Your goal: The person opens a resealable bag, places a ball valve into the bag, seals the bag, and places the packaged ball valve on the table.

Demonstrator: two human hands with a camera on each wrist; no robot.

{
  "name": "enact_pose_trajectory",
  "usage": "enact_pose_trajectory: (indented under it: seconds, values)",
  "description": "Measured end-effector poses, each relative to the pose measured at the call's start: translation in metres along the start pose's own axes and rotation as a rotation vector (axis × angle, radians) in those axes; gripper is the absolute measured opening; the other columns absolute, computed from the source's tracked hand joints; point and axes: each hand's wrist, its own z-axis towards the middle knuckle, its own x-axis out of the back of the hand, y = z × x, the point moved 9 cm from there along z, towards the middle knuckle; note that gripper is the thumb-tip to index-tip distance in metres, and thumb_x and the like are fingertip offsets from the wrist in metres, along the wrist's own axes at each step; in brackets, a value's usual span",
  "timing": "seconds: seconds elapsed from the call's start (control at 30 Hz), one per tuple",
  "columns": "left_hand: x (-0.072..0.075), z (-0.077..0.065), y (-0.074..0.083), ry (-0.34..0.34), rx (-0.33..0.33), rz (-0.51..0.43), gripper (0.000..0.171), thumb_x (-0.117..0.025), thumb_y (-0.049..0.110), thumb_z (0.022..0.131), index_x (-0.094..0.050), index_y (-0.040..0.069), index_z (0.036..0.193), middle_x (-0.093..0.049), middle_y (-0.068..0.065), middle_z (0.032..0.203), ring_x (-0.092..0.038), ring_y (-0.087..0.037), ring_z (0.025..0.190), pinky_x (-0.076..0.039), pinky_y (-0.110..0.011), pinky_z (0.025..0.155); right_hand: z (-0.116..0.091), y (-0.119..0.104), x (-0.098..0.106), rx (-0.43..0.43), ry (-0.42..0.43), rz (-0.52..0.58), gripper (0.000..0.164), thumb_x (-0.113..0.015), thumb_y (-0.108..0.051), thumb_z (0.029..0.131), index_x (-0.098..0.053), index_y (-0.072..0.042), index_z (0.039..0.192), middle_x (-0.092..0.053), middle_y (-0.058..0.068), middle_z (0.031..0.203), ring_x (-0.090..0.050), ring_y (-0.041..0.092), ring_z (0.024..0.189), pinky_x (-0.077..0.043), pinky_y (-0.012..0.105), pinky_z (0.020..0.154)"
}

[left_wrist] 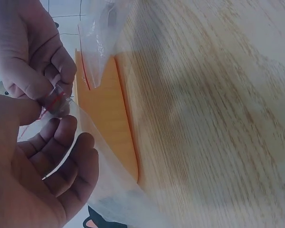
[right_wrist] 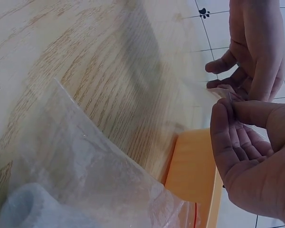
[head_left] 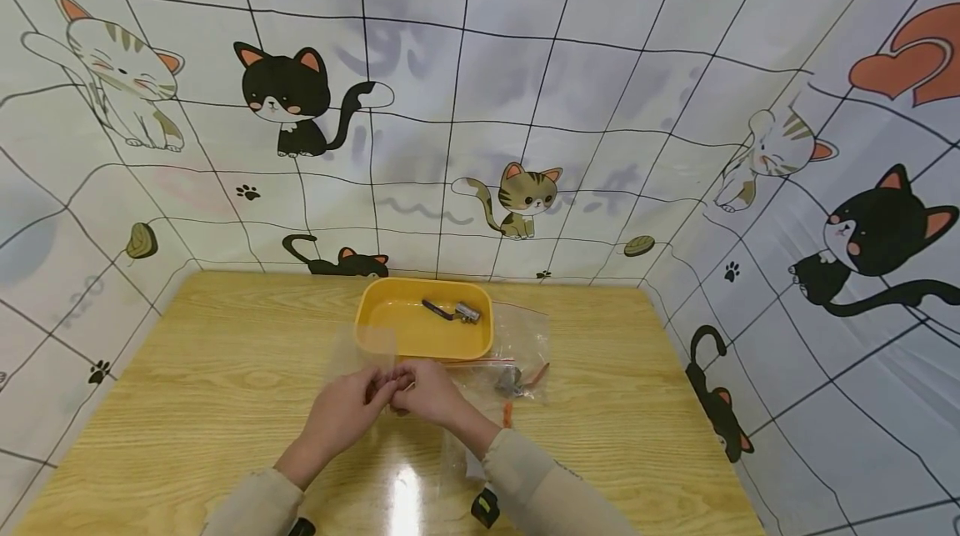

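Just in front of the yellow tray (head_left: 420, 340), both hands meet at the edge of a clear zip bag (left_wrist: 116, 183) with a red seal line. My left hand (head_left: 341, 415) pinches the bag's edge between thumb and fingertips, its other fingers loosely bent. My right hand (head_left: 433, 394) pinches the same edge close beside it, thumb against the bent forefinger. The body of the bag hangs away from the fingers, overlapping the tray's left corner in the head view. A small metal cylinder (head_left: 467, 313) and a black strip-like piece (head_left: 437, 310) lie in the tray.
Right of the tray lies another clear zip bag (head_left: 528, 336), with a grey piece (head_left: 509, 382) and a reddish strip (head_left: 537, 375) at its lower end. An orange bit (head_left: 507, 414) is by the right forearm. Cat-printed cloth (head_left: 420, 144) walls in the wooden table (head_left: 615, 403).
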Motion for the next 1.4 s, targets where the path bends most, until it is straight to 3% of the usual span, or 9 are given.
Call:
enact_pose_trajectory:
  seconds: [0.2, 0.47, 0.57, 0.67, 0.8, 0.97, 1.13, 1.4]
  values:
    - [0.003, -0.003, 0.005, 0.014, -0.018, -0.001, 0.027, -0.062, 0.024, 0.095, -0.052, 0.020, 0.070, -0.045, 0.007, 0.057, -0.039, -0.007, 0.049, -0.030, -0.022, 0.046, 0.001, -0.002, -0.002, 0.036, -0.007, -0.050, 0.018, -0.068, -0.003, 0.083, -0.071, -0.004, 0.101, -0.070, 0.004, 0.079, -0.060, 0.004, 0.058, -0.049, 0.018, 0.054]
    - [-0.005, -0.003, 0.001, -0.050, -0.009, -0.020, 0.027, -0.056, 0.023, 0.099, -0.051, 0.019, 0.072, -0.043, 0.007, 0.058, -0.037, -0.007, 0.049, -0.030, -0.021, 0.047, 0.000, 0.000, -0.007, -0.006, -0.060, -0.021, 0.020, -0.066, 0.001, 0.084, -0.073, -0.003, 0.103, -0.073, 0.010, 0.079, -0.059, 0.006, 0.061, -0.047, 0.018, 0.054]
    - [-0.005, -0.003, 0.001, -0.054, -0.021, -0.021, 0.027, -0.056, 0.023, 0.099, -0.051, 0.019, 0.073, -0.043, 0.007, 0.058, -0.036, -0.007, 0.049, -0.029, -0.021, 0.047, -0.001, 0.000, -0.006, -0.015, -0.091, -0.054, 0.022, -0.066, -0.002, 0.087, -0.072, -0.004, 0.108, -0.074, 0.011, 0.082, -0.061, 0.005, 0.062, -0.052, 0.022, 0.057]
    - [-0.006, -0.003, 0.001, -0.062, -0.030, -0.020, 0.027, -0.055, 0.023, 0.099, -0.050, 0.020, 0.072, -0.041, 0.008, 0.058, -0.035, -0.007, 0.049, -0.028, -0.021, 0.046, 0.000, 0.001, -0.007, -0.022, -0.134, -0.047, 0.024, -0.066, -0.001, 0.088, -0.071, -0.003, 0.112, -0.075, 0.014, 0.086, -0.066, 0.009, 0.066, -0.059, 0.033, 0.065]
    - [-0.008, -0.004, 0.000, -0.075, -0.032, -0.016, 0.028, -0.054, 0.023, 0.100, -0.050, 0.020, 0.072, -0.040, 0.008, 0.058, -0.034, -0.006, 0.049, -0.028, -0.021, 0.047, 0.001, 0.002, -0.009, -0.029, -0.164, -0.014, 0.023, -0.065, 0.002, 0.088, -0.071, -0.002, 0.110, -0.074, 0.015, 0.085, -0.070, 0.016, 0.070, -0.060, 0.042, 0.069]
    - [-0.009, -0.005, 0.000, -0.094, -0.042, -0.029, 0.027, -0.053, 0.023, 0.100, -0.050, 0.021, 0.074, -0.040, 0.008, 0.058, -0.034, -0.006, 0.050, -0.029, -0.021, 0.048, 0.002, 0.005, -0.009, -0.045, -0.136, 0.011, 0.020, -0.060, -0.003, 0.092, -0.070, -0.002, 0.110, -0.073, 0.012, 0.081, -0.071, 0.022, 0.069, -0.060, 0.041, 0.067]
    - [-0.010, -0.006, 0.003, -0.114, -0.071, -0.055, 0.029, -0.052, 0.024, 0.101, -0.049, 0.021, 0.072, -0.039, 0.008, 0.057, -0.033, -0.003, 0.049, -0.029, -0.020, 0.048, 0.006, 0.003, 0.000, -0.014, -0.042, -0.090, 0.017, -0.058, -0.006, 0.093, -0.071, -0.003, 0.104, -0.072, 0.006, 0.081, -0.065, 0.010, 0.060, -0.058, 0.033, 0.060]
    - [-0.006, -0.008, 0.007, -0.075, -0.083, -0.083, 0.026, -0.057, 0.018, 0.093, -0.051, 0.023, 0.069, -0.038, 0.013, 0.055, -0.033, 0.000, 0.047, -0.028, -0.018, 0.048, 0.017, -0.002, 0.019, 0.036, 0.105, -0.149, 0.013, -0.063, -0.011, 0.093, -0.070, -0.004, 0.100, -0.072, 0.008, 0.081, -0.064, 0.012, 0.054, -0.055, 0.028, 0.051]
